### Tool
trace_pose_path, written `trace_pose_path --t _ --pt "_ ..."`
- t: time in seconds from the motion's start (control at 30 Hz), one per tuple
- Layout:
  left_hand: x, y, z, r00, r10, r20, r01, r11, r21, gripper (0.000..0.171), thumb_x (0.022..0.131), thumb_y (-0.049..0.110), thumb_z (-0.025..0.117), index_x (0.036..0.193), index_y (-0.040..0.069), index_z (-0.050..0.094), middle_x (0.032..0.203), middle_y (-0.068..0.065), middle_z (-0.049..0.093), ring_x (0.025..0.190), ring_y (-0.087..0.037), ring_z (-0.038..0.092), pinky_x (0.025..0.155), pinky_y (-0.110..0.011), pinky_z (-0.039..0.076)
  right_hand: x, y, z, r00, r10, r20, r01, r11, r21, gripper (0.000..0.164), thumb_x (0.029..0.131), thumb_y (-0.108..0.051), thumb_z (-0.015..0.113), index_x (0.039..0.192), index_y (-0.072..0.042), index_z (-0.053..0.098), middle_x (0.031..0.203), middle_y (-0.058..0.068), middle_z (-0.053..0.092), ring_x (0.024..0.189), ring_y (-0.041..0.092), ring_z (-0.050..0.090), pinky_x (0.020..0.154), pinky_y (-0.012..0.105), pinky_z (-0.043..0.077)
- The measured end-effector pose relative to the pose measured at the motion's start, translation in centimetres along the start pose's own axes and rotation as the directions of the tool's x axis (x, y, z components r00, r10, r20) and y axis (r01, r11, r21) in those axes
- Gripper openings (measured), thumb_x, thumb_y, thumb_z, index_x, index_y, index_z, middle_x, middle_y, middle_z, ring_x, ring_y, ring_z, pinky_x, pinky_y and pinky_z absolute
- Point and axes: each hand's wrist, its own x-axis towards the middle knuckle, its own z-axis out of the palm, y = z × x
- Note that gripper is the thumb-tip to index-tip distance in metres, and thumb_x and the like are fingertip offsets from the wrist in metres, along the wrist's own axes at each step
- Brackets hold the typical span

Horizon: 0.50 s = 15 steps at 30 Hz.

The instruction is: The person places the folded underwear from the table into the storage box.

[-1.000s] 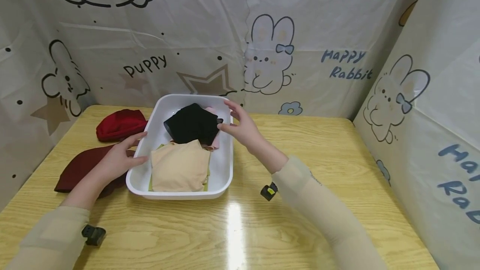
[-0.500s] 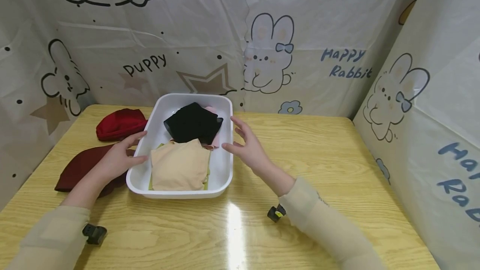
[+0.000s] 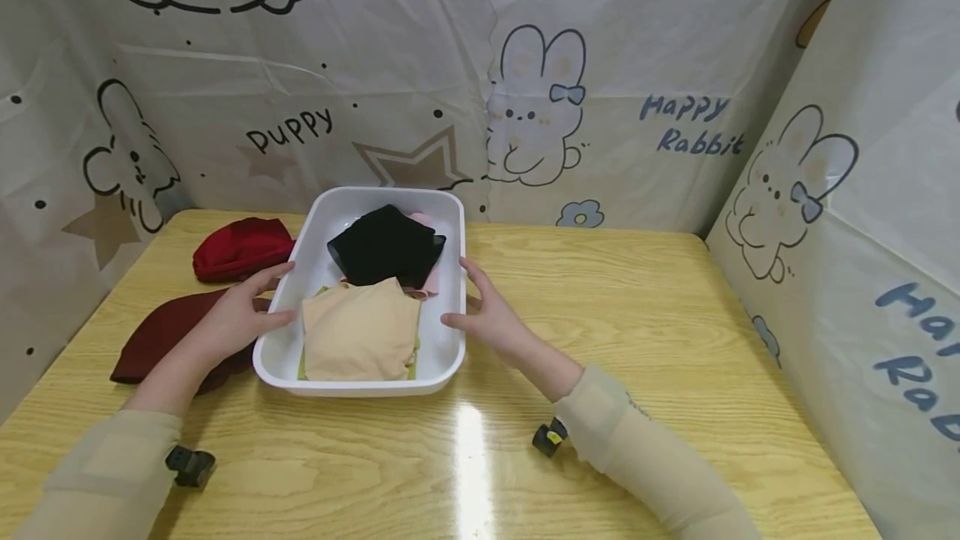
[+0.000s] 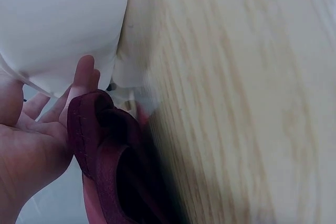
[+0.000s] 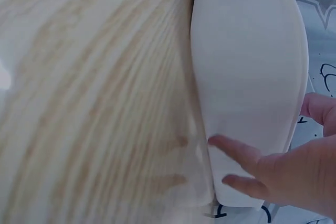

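Note:
A white plastic basin [image 3: 352,388] stands on the table, holding folded clothes. At its left side my left hand [image 3: 228,325] grips the rim, the thumb over the edge and the fingers along the outer wall. My right hand [image 3: 498,325] holds the opposite rim the same way; in the right wrist view its fingertips [image 5: 218,141] touch the outer wall. Inside lie a black folded garment [image 3: 386,248] at the back, a pink cloth [image 3: 431,283] partly under it, and a beige folded garment [image 3: 362,332] in front over something yellow-green.
A dark maroon hat [image 3: 161,336] lies left of the basin, partly under the left hand and wrist. Behind it is a red cap [image 3: 243,250]. The wooden table [image 3: 637,332] ends at a printed curtain [image 3: 420,40] behind and at both sides.
My right hand has left the black garment's corner and drawn back toward me onto the basin's right rim. My left hand and the basin stay in place.

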Motion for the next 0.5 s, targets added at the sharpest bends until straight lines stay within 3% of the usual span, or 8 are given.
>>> trace_pose_path --t 0.3,0.5 --pt "0.09 -0.06 0.07 1.0 0.008 -0.004 -0.008 1.0 0.01 0.082 0.087 0.033 0.067 0.151 0.013 0.019 0.139 -0.027 0.037 0.115 -0.046 0.049 0.087 -0.053 0.051 0.24 0.74 0.06 0.996 0.038 0.078 -0.043 0.997 0.068 0.089 0.085 0.001 0.058 0.151 -0.033 0.009 0.158 0.004 0.009 0.131 0.04 0.038 0.081 0.043 0.055" --pt "0.13 -0.03 0.05 1.0 0.018 -0.006 -0.018 1.0 0.017 0.083 0.087 0.032 0.068 0.151 0.012 0.02 0.138 -0.028 0.038 0.114 -0.046 0.05 0.086 -0.053 0.051 0.1 0.81 -0.05 0.994 0.037 0.099 -0.046 0.995 0.089 0.091 0.084 0.003 0.057 0.152 -0.033 0.008 0.158 0.004 0.006 0.131 0.043 0.038 0.082 0.044 0.055"
